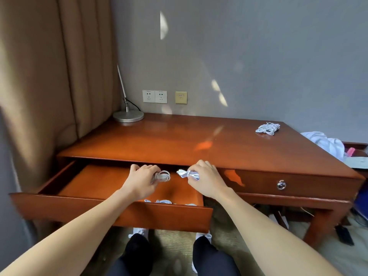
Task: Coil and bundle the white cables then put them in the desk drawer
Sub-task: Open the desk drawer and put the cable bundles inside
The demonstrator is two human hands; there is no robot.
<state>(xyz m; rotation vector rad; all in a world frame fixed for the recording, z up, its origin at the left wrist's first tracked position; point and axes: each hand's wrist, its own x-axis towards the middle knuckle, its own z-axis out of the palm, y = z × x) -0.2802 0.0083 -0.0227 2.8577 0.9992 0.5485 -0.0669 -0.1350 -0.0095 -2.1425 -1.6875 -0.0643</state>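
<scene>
Against a grey wall and tan curtain stands a wooden table point(179, 140) with its left drawer point(111, 208) pulled open. Over that drawer, the left hand point(142, 179) grips a small coiled white cable point(163, 176) while the right hand point(205, 181) is closed around another bundled white cable point(187, 173). More white cable point(169, 201) lies at the drawer's front, and a further coiled bundle point(267, 128) rests on the tabletop's far right corner.

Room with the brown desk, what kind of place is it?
Probably a hotel room or bedroom: a glossy reddish-brown wooden desk against a grey wall, long tan curtains, and a round silver lamp base near white wall sockets.
</scene>
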